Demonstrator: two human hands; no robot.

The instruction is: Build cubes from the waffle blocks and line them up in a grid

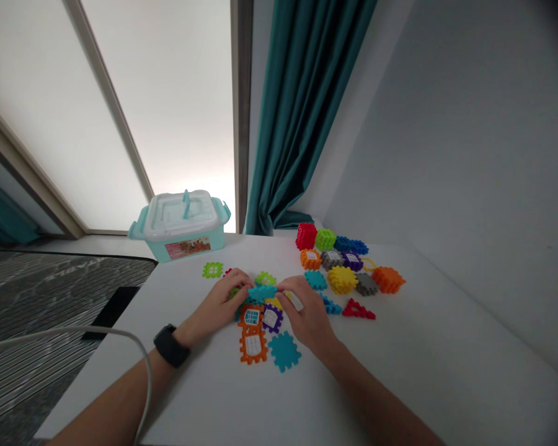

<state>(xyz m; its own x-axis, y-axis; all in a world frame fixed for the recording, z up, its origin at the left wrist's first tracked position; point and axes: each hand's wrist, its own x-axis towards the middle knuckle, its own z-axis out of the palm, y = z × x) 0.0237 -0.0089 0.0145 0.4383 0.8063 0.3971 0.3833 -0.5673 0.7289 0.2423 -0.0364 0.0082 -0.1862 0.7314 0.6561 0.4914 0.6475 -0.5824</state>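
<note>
A light blue building tile (262, 293) is held between my two hands above a small cluster of joined tiles. My left hand (229, 296) has its fingers closed at the tile's left side, by the cluster's edge. My right hand (303, 305) pinches the tile's right end between thumb and fingers. Below are an orange window tile (252, 317), a purple window tile (272, 318) and a yellow tile (274, 303), partly hidden. Nearer me lie another orange tile (253, 345) and a flat blue tile (285, 351). A lime green tile (265, 279) lies just behind my hands.
Stacks of tiles stand at the right, among them red (305, 236), yellow (343, 280) and orange (387, 280) ones. A red triangular piece (358, 309) lies nearer. A lidded teal box (186, 224) stands back left. A white cable (144, 359) crosses over my left forearm.
</note>
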